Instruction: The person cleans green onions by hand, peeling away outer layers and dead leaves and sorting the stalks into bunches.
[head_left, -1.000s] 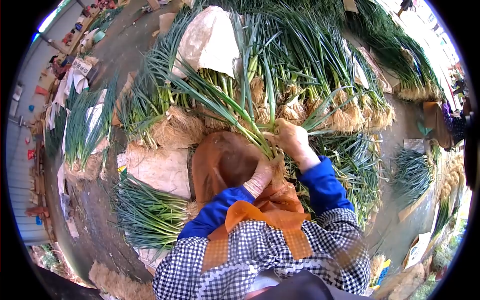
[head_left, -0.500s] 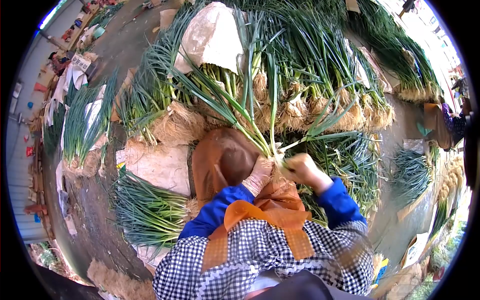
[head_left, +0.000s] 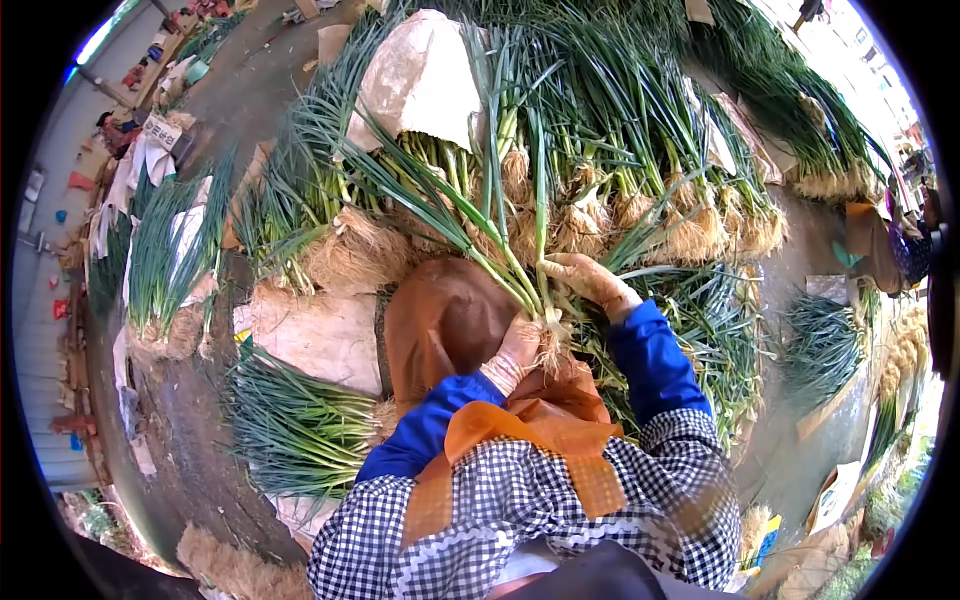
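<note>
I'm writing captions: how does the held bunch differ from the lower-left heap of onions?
The bunch has a few stalks; the heap has many. The bunch is in the left hand; the heap lies untouched. The bunch's leaves fan away from the person; the heap's point left. Both are green-leaved.

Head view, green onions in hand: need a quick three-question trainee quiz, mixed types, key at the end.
1. True or false: the left hand grips the green onions by their leaf tips, far from the roots.
2. Multiple choice: what lies over part of the long row of green onions beyond the hands?
A) a blue basin
B) a whitish sack
C) a wooden crate
3. Fill in: the sleeves over both forearms are ____.

Key: 1 false, the grip is near the roots; 2 B; 3 blue.
</note>
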